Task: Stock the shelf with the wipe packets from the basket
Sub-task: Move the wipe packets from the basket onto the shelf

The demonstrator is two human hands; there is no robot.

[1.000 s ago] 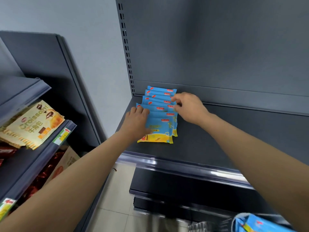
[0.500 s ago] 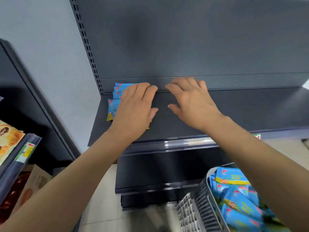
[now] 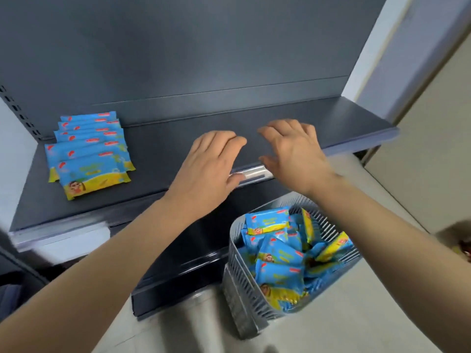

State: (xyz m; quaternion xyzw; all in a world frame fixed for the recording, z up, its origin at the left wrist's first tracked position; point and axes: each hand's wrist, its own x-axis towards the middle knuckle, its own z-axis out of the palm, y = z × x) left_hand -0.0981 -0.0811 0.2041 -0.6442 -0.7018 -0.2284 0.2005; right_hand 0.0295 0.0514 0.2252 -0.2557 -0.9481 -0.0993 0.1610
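Several blue and yellow wipe packets point(image 3: 89, 154) lie in an overlapping row at the left end of the dark shelf point(image 3: 178, 146). A grey slatted basket point(image 3: 244, 296) on the floor at lower right holds several more wipe packets point(image 3: 280, 258). My left hand point(image 3: 206, 169) and my right hand point(image 3: 295, 156) hover side by side over the shelf's front edge, above the basket, palms down with fingers relaxed. Neither hand holds anything.
The shelf's front rail point(image 3: 252, 174) glints between my hands. A lower shelf point(image 3: 178, 263) juts out beneath, right beside the basket. A pale wall point(image 3: 420, 149) stands to the right of the shelf end.
Both hands left the packet row and moved right along the shelf toward the basket. The view swung right and down, bringing the whole basket into sight.
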